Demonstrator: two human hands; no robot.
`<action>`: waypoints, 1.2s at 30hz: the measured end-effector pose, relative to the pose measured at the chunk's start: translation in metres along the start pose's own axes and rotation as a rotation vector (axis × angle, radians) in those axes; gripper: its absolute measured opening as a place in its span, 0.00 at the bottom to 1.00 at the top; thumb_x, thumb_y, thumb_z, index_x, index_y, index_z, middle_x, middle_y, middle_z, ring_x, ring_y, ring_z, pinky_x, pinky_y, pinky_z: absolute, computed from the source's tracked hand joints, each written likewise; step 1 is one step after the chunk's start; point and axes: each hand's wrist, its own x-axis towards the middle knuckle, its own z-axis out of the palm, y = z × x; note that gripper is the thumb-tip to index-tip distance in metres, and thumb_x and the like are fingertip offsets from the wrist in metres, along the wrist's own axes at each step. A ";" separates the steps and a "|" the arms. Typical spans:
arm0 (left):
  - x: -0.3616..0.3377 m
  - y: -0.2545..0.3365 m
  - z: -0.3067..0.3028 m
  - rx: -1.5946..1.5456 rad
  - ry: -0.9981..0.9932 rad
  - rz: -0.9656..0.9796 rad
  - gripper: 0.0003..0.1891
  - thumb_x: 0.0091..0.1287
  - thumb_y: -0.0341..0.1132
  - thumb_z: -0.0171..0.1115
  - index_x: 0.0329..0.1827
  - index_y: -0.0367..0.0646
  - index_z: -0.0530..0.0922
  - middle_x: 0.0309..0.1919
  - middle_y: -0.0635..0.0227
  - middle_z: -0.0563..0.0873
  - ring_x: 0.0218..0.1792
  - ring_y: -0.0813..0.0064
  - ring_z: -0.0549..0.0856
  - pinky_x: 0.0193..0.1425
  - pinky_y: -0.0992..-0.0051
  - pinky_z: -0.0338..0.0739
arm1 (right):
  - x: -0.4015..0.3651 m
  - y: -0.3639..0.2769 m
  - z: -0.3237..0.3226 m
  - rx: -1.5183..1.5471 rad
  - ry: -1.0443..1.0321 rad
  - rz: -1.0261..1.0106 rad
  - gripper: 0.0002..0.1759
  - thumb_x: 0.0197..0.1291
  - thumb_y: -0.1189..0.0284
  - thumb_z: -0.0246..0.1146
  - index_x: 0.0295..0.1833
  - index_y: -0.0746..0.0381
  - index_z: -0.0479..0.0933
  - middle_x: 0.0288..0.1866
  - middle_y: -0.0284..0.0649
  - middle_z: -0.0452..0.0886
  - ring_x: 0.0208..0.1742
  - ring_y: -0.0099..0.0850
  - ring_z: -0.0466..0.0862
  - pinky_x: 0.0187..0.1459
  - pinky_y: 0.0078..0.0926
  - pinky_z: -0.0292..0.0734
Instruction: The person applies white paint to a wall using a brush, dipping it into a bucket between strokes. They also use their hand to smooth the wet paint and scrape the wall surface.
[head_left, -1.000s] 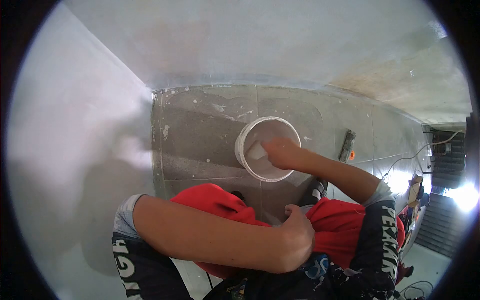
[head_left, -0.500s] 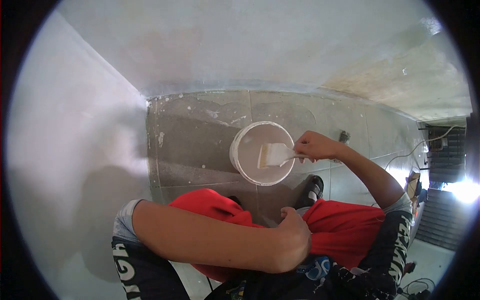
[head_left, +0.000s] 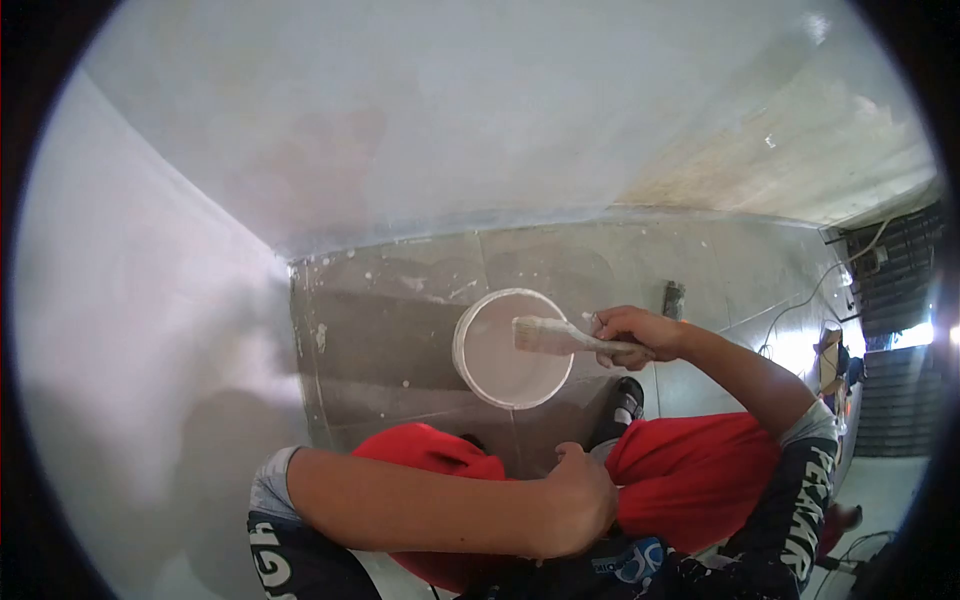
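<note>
My right hand [head_left: 638,335] is closed around the handle of a wide paintbrush [head_left: 560,337]. The brush lies nearly level over the white bucket [head_left: 462,365], its pale, coated bristles pointing left above the opening. A whitish liquid [head_left: 510,375] partly fills the bucket, which stands on the tiled floor. My left hand [head_left: 585,490] rests bent at the wrist in front of my red shorts [head_left: 690,455], close to my lap. Most of its fingers are hidden, so whether it is closed does not show.
Pale walls [head_left: 400,120] meet in a corner at the left, and the grey floor [head_left: 390,330] has white splashes. Beyond my right hand lies a small dark object [head_left: 674,298]. A cable [head_left: 800,310] and slatted dark panels [head_left: 890,290] are at the right.
My right hand has turned the paintbrush, with its bristles now slightly higher and further left over the bucket. The whole view has tilted upward a little. The left hand stays in place.
</note>
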 end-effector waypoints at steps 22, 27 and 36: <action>0.003 -0.044 -0.023 0.031 -0.001 -0.012 0.25 0.75 0.54 0.54 0.54 0.37 0.77 0.42 0.48 0.86 0.44 0.47 0.88 0.49 0.54 0.82 | -0.161 -0.169 0.048 -0.322 1.465 -1.373 0.16 0.64 0.74 0.60 0.56 0.63 0.75 0.25 0.38 0.79 0.23 0.19 0.71 0.25 0.24 0.65; 0.008 -0.051 -0.017 0.046 -0.007 0.014 0.24 0.75 0.53 0.53 0.54 0.37 0.76 0.41 0.48 0.86 0.43 0.45 0.87 0.48 0.53 0.82 | -0.063 -0.153 -0.001 -0.596 1.736 -1.310 0.15 0.61 0.74 0.64 0.53 0.65 0.77 0.29 0.55 0.80 0.31 0.53 0.81 0.34 0.43 0.75; 0.010 -0.046 -0.028 0.012 -0.123 -0.065 0.24 0.75 0.51 0.53 0.56 0.36 0.76 0.42 0.44 0.86 0.47 0.44 0.87 0.51 0.49 0.81 | -0.044 -0.094 -0.006 -0.465 1.443 -0.746 0.17 0.56 0.71 0.67 0.51 0.66 0.79 0.27 0.54 0.81 0.31 0.47 0.83 0.36 0.43 0.76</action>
